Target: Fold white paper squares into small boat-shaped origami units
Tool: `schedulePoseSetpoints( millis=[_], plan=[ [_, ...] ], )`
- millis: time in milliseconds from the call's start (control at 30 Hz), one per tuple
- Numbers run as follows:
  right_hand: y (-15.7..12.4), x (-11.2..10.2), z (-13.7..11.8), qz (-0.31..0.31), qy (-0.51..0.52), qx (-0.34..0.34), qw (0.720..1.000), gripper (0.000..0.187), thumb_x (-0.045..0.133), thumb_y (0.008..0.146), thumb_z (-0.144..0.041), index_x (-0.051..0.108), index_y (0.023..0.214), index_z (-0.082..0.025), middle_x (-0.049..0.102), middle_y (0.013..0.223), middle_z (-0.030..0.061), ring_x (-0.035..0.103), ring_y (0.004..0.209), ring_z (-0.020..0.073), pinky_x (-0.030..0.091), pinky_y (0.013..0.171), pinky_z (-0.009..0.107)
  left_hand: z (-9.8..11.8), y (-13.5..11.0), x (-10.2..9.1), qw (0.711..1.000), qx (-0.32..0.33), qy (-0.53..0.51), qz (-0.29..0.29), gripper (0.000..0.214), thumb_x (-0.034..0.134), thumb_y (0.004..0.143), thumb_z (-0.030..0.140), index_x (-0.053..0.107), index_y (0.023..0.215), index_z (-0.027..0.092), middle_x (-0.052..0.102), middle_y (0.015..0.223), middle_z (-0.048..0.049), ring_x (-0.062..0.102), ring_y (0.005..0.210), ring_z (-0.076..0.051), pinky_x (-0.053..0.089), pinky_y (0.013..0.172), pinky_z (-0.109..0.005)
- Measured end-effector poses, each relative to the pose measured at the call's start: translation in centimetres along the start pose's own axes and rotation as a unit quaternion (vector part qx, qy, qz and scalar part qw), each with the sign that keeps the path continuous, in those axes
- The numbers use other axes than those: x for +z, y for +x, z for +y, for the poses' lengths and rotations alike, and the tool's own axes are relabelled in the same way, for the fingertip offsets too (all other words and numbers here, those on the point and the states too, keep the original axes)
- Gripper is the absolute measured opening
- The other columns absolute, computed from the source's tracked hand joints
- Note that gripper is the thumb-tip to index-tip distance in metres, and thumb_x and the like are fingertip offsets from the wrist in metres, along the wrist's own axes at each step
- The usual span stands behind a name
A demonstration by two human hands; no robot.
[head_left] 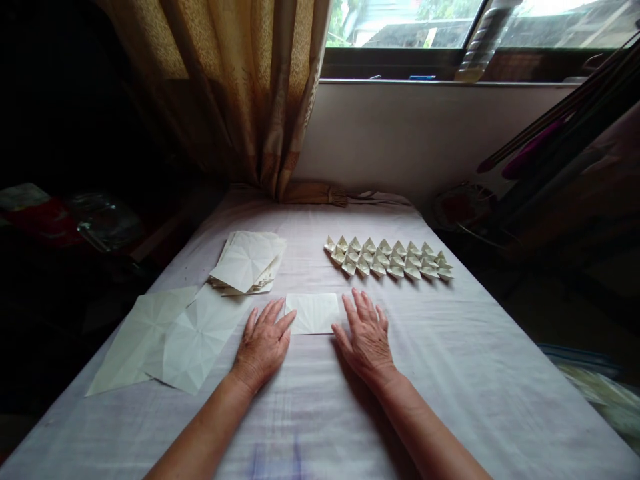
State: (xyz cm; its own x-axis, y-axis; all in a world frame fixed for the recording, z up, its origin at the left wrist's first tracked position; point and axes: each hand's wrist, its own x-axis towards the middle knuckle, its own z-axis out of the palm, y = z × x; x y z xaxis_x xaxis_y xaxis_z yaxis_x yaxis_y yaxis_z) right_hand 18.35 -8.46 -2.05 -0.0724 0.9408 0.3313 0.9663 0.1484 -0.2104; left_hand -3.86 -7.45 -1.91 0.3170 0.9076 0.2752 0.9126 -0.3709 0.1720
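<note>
A white sheet of paper [313, 314], folded into a rectangle, lies flat on the cloth between my hands. My left hand [265, 340] rests palm down with fingers spread, its thumb over the paper's left edge. On the other side, my right hand [367, 337] is open too, its thumb at the paper's right edge. Left of my left hand lie loose creased sheets [197, 340], overlapping. Beyond them sits a stack of creased paper squares [247, 260]. Several small folded paper boats [395, 260] stand in rows beyond my right hand.
A pale cloth [450, 373] covers the table. At its far end hang a gold-brown curtain [240, 87] and a wall [390, 133] below a window. A plastic bottle [485, 43] stands on the sill. Dark clutter lines both sides.
</note>
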Motion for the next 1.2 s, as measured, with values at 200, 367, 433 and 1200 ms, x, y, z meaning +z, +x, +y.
schedulePoseSetpoints(
  millis=[200,367,433,1200],
  plan=[
    [-0.1,-0.3,-4.1,-0.185,0.103,-0.212,0.954,0.064,0.048,0.095,-0.044,0.032,0.151,-0.018,0.031,0.157,0.0089,0.028,0.145,0.0261,0.02,0.118,0.051,-0.4,-0.3,0.6,0.999,0.03,0.021,-0.01,0.048,0.043,0.09,0.015,0.056,0.134,0.028,0.055,0.142,-0.0052,0.045,0.136,-0.025,0.028,0.114,-0.054],
    [-0.6,-1.5,-1.1,-0.227,0.097,-0.203,0.948,0.06,0.043,0.097,-0.048,0.032,0.151,-0.022,0.03,0.156,0.0062,0.026,0.146,0.0244,0.017,0.12,0.051,-0.4,-0.4,-0.1,0.999,0.033,0.027,-0.014,0.048,0.044,0.089,0.015,0.056,0.133,0.028,0.057,0.14,-0.0042,0.046,0.135,-0.027,0.029,0.113,-0.056],
    [-0.9,-1.8,0.7,-0.213,0.071,-0.183,0.957,0.06,0.048,0.096,-0.044,0.034,0.15,-0.022,0.032,0.156,0.0081,0.029,0.144,0.0261,0.019,0.118,0.053,0.2,0.0,-0.6,0.999,0.03,0.029,-0.006,0.044,0.045,0.09,0.016,0.06,0.129,0.028,0.059,0.138,-0.0046,0.047,0.133,-0.028,0.026,0.114,-0.058],
    [-2.8,-2.9,2.1,-0.212,0.014,-0.123,0.969,0.063,0.051,0.094,-0.044,0.037,0.149,-0.016,0.034,0.154,0.0121,0.031,0.144,0.0287,0.022,0.117,0.055,-0.3,-0.4,0.8,0.99,0.1,0.026,-0.095,0.059,0.044,0.095,0.048,0.038,0.148,0.024,0.038,0.154,-0.0116,0.033,0.143,-0.029,0.021,0.116,-0.054]
  ],
)
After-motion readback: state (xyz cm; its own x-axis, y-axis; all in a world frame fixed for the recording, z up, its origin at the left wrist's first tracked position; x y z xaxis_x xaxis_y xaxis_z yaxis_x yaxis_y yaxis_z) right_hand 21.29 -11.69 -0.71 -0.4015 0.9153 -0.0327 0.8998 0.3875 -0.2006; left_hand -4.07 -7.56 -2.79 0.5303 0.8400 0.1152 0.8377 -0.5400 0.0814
